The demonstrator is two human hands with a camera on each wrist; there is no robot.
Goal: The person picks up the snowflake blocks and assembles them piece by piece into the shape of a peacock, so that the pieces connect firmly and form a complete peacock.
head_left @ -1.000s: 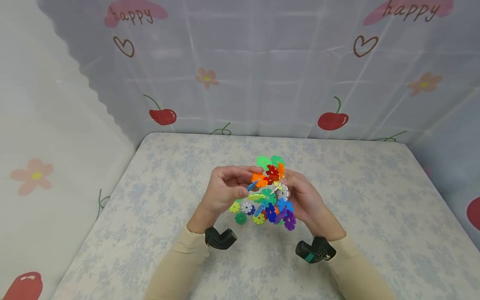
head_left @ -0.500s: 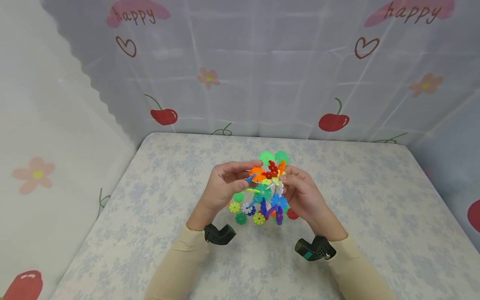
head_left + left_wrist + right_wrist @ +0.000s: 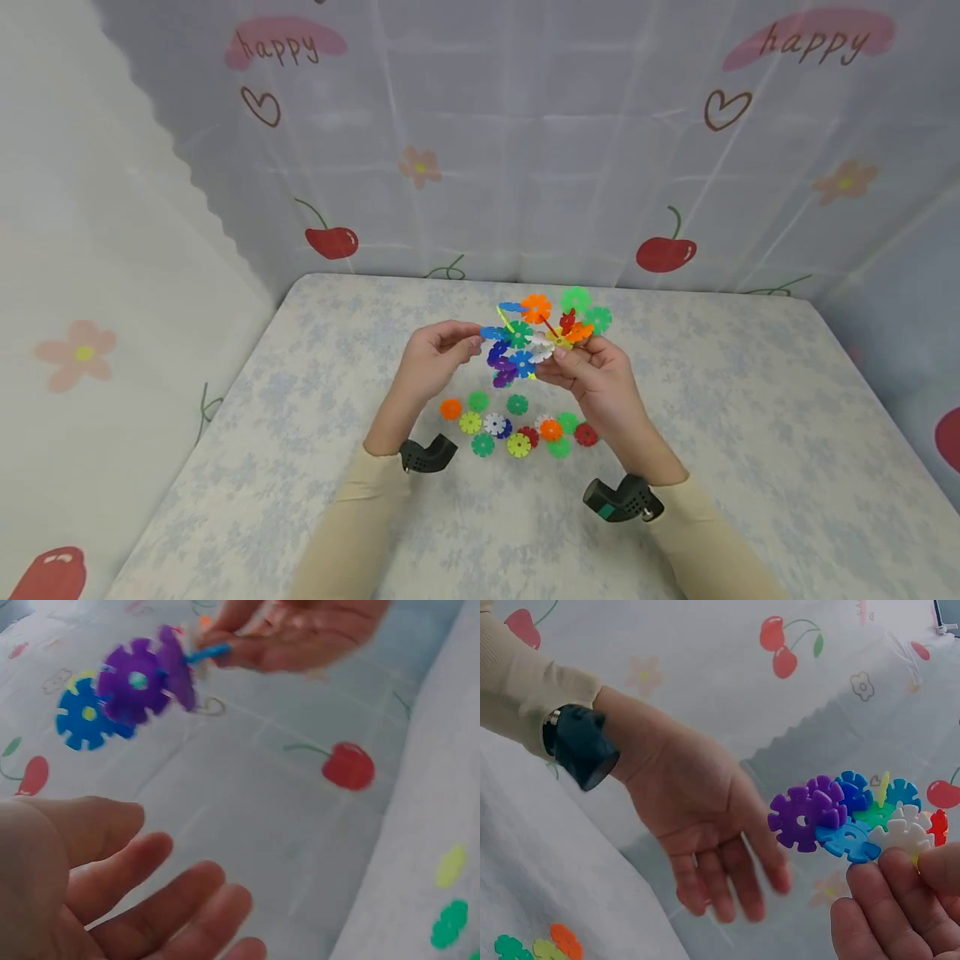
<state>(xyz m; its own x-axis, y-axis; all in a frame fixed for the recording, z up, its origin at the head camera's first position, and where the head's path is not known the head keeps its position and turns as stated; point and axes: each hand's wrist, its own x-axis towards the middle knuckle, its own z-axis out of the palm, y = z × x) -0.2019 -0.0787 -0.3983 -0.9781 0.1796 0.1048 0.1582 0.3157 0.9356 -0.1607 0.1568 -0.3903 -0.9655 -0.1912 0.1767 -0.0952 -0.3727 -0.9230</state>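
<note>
My right hand (image 3: 596, 375) pinches a cluster of interlocked snowflake discs (image 3: 517, 335) above the table, near its white and yellow discs. Purple discs (image 3: 804, 819), blue discs (image 3: 851, 838) and a green one show at its left end, with orange, red and light green ones toward the right in the head view. My left hand (image 3: 435, 362) is beside the cluster's left end, fingertips close to a blue disc (image 3: 491, 332). Both wrist views show the left hand (image 3: 697, 795) apart from the cluster, fingers loosely spread and holding nothing.
Below the hands, several loose snowflake discs lie on the patterned table (image 3: 315, 517), among them a yellow disc (image 3: 519, 445), an orange disc (image 3: 451, 409) and a red disc (image 3: 587, 434). A printed curtain (image 3: 510, 150) rises behind the table's far edge.
The cluster has turned and risen in my right hand, away from the loose discs. My left hand has let go of the orange and blue discs and moved slightly left.
</note>
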